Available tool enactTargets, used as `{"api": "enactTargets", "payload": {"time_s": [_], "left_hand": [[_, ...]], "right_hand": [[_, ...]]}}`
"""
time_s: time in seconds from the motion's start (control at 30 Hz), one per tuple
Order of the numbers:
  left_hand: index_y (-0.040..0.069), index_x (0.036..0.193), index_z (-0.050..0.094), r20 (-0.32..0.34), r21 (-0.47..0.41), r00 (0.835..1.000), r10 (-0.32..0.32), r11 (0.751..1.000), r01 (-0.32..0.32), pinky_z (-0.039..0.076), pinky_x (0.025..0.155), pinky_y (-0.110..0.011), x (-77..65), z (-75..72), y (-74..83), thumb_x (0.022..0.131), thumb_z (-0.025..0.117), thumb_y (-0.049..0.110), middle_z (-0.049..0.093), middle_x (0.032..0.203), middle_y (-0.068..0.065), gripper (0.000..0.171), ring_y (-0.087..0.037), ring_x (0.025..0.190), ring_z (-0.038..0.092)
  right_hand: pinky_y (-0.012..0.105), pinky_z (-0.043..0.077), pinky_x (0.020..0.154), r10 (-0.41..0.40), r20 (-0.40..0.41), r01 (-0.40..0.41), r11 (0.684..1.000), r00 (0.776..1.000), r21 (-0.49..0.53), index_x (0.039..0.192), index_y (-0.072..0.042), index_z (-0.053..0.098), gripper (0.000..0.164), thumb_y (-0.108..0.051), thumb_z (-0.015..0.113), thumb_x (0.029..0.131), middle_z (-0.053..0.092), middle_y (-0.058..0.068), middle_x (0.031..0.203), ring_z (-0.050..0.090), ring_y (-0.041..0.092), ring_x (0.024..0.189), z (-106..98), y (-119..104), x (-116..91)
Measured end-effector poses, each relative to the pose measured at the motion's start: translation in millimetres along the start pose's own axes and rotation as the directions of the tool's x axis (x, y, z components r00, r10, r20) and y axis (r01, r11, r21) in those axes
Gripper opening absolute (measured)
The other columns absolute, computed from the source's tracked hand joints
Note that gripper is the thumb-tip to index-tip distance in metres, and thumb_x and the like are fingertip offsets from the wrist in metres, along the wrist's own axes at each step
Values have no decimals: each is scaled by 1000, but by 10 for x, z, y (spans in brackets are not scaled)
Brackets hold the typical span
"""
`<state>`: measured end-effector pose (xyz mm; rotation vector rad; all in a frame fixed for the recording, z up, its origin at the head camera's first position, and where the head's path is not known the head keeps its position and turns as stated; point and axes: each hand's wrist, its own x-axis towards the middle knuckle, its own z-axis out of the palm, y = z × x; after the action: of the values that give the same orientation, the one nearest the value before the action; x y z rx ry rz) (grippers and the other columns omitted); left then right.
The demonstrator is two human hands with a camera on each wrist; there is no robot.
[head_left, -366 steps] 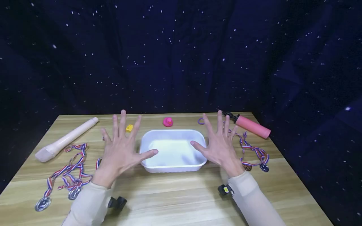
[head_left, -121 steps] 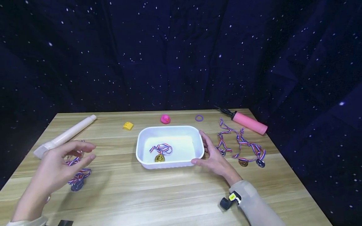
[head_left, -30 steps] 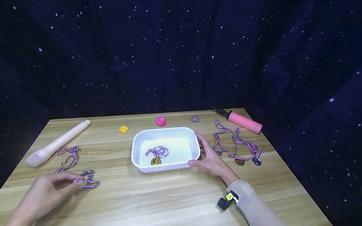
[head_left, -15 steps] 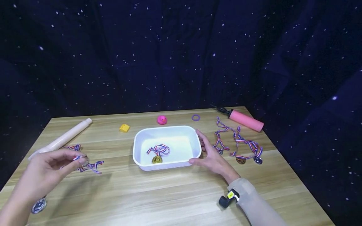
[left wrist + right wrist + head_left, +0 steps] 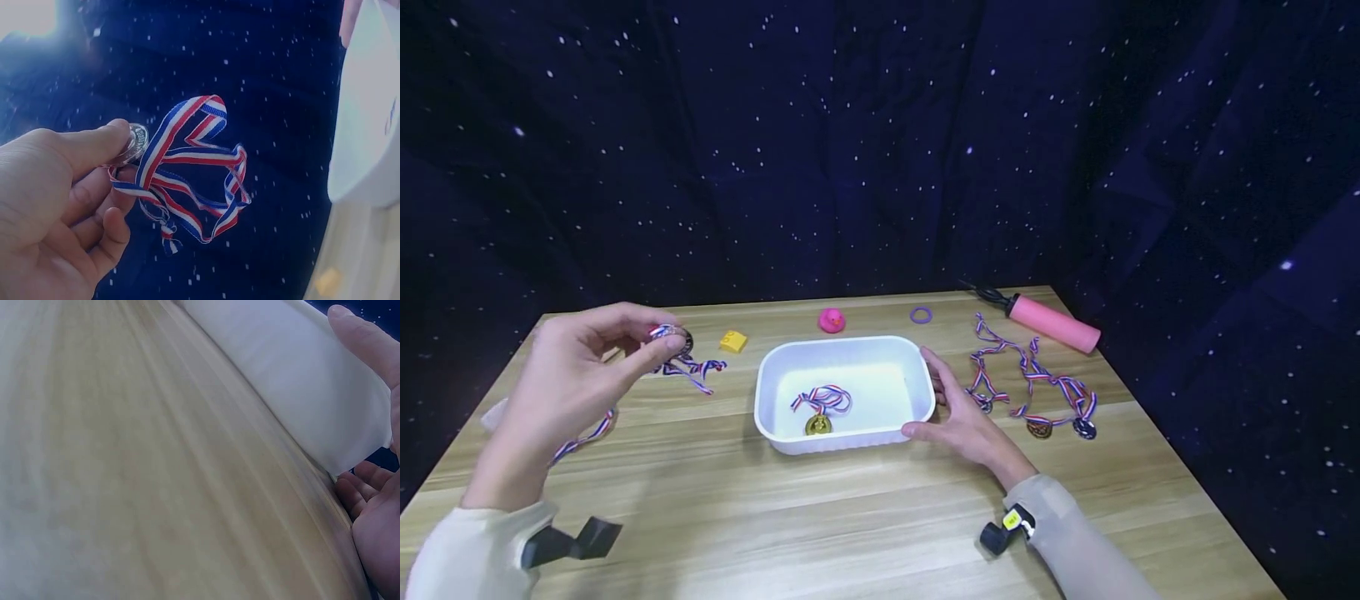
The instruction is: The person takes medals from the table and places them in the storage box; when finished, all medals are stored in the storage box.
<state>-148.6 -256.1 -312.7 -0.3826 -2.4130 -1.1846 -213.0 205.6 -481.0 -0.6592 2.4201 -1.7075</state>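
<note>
My left hand (image 5: 568, 375) pinches a silver medal (image 5: 135, 145) between thumb and fingers, raised over the left part of the table. Its red, white and blue ribbon (image 5: 187, 156) hangs looped and loose beyond the fingertips. A white plastic basin (image 5: 842, 442) stands mid-table with a gold medal (image 5: 817, 424) and its ribbon inside. At the basin's right end, my right hand (image 5: 966, 421) holds the near corner, thumb by the front rim and fingers at the side wall. Another striped ribbon (image 5: 583, 437) lies under the left forearm, partly hidden.
Several medals with tangled ribbons (image 5: 1060, 383) lie right of the basin, near a pink hand pump (image 5: 1052, 323). Along the back sit a yellow block (image 5: 733, 341), a pink rubber duck (image 5: 831, 320) and a purple ring (image 5: 921, 315). A pale club-shaped object (image 5: 493, 415) is mostly hidden at left.
Over the last second my left hand has lifted the silver medal and its ribbon off the table, moving up and rightward. The right hand has stayed at the basin.
</note>
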Motion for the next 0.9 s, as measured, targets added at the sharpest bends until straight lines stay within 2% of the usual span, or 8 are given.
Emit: {"api": "enactTargets", "payload": {"time_s": [0.1,0.2,0.43,0.53,0.73,0.9], "left_hand": [[17,119,81,19,-34,999,25,999,-25,43,57,-25,119,89,96,93,91,6,82,91,1,30,-10,71,69],[18,117,78,37,-53,999,30,998,-28,49,66,-21,215,197,174,92,92,8,83,91,-1,31,-14,74,74],[11,108,75,119,-131,988,97,988,-82,57,69,-19,362,596,229,92,92,8,83,93,-3,24,-14,78,79],[9,107,74,173,-160,981,88,985,-60,62,71,-20,379,781,190,92,92,8,84,96,-3,23,-14,82,80],[7,108,76,309,-202,951,13,978,53,67,77,-26,348,1064,50,94,90,6,83,100,-8,20,-18,88,81],[7,109,78,341,-176,940,-27,980,92,68,78,-26,272,1198,-63,93,89,3,83,102,-7,19,-21,92,82]], "right_hand": [[57,40,127,3,-3,-3,1000,1000,-6,179,-29,17,124,-29,98,85,43,12,173,53,34,150,-4,2,-3],[56,40,127,5,-2,-5,1000,1000,-12,179,-30,17,124,-30,98,86,42,11,174,53,34,150,-7,-3,-5],[56,41,126,1,-5,-2,1000,1000,-12,179,-29,17,125,-30,98,85,43,13,173,54,34,148,-16,9,-18],[56,41,126,-3,-1,3,1000,1000,-5,179,-28,16,124,-30,98,85,44,13,172,54,34,148,-14,26,-18],[57,42,125,-2,-1,2,1000,1000,-1,179,-29,17,124,-30,98,86,44,13,172,54,34,147,-3,22,-17],[56,41,125,2,2,-2,1000,1000,-20,179,-29,17,124,-31,98,85,44,13,172,55,34,148,-3,0,-14]]}}
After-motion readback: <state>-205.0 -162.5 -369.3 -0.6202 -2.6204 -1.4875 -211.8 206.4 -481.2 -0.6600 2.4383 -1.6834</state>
